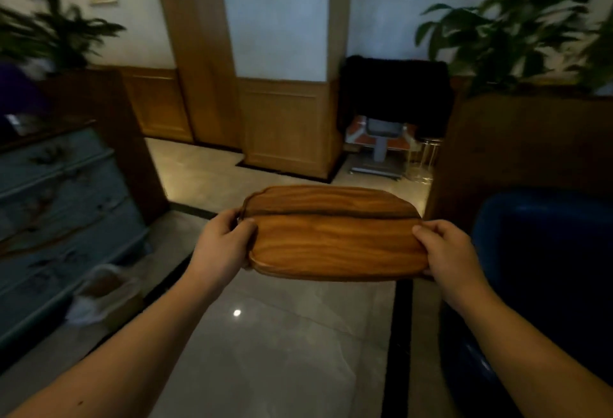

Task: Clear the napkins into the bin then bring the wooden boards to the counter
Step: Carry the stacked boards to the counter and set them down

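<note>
The fingers [232, 218] of the left hand [223, 245] were curled around the left end of the wooden boards [335, 238], thumb pressed flat on the top face and the other fingers wrapped under the edge, so the grip pinched the wood between thumb and fingers. The boards made a stack of two: an upper one nearer the person and a second showing behind and beneath it as a darker strip along the far edge. They were held level in the air above the pale polished floor [272, 351], touching no furniture.

At the far left stood a blue painted cabinet [63, 198], and low beside it on the floor sat a small bin [106, 295] with a pale liner; its contents were too blurred to tell. Beyond the boards a wood-panelled pillar [282, 125] rose from the floor, with a dark-draped stand [394, 95] just to its right.

The right hand [447, 251] mirrored the left, thumb laid on top of the boards' right end and the remaining fingers hidden beneath, closed on the wood. Further right a blue chair [544, 251] stood near the forearm, with a leafy plant [517, 26] behind a wooden partition [517, 139].
</note>
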`<act>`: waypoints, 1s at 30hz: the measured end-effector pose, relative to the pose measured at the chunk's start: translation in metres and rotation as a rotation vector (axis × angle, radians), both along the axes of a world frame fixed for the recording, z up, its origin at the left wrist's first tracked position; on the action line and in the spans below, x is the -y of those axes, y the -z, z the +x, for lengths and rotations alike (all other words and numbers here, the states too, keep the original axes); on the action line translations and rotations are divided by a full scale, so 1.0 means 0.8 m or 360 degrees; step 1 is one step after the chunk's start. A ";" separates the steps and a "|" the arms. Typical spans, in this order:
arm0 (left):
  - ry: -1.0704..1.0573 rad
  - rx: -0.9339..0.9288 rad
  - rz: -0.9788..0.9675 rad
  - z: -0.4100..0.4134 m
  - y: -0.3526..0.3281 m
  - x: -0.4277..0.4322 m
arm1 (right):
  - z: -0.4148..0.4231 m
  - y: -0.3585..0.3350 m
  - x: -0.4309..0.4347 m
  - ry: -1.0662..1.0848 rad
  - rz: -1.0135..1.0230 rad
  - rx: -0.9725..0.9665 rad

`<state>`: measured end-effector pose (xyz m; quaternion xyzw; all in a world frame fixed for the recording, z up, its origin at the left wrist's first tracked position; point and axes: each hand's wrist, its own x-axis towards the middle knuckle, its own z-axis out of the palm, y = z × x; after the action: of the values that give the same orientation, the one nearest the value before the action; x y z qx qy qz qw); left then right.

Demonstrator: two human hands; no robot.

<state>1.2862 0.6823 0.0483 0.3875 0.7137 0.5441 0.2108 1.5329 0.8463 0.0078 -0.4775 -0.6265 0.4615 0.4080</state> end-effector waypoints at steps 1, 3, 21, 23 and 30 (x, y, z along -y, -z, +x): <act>-0.0071 0.0012 0.0007 -0.011 -0.001 0.001 | -0.021 -0.004 -0.010 -0.0065 0.0007 -0.0005; -0.0270 0.0019 0.0028 -0.037 -0.005 0.006 | -0.069 -0.008 -0.032 -0.0228 0.0013 -0.0028; -0.1575 0.0115 -0.0001 -0.223 -0.022 0.196 | -0.471 -0.027 0.032 -0.1476 -0.0034 -0.0098; -0.1647 0.0120 0.0037 -0.261 -0.022 0.228 | -0.524 -0.030 0.058 -0.1593 -0.0061 -0.0109; -0.1736 0.0145 0.0170 -0.407 -0.029 0.334 | -0.710 -0.029 0.163 -0.1686 -0.0092 -0.0154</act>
<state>0.9609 0.4154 0.0717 -0.0523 0.7726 0.6262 -0.0912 0.9651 0.7158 0.0307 -0.0850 -0.7492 0.6430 0.1342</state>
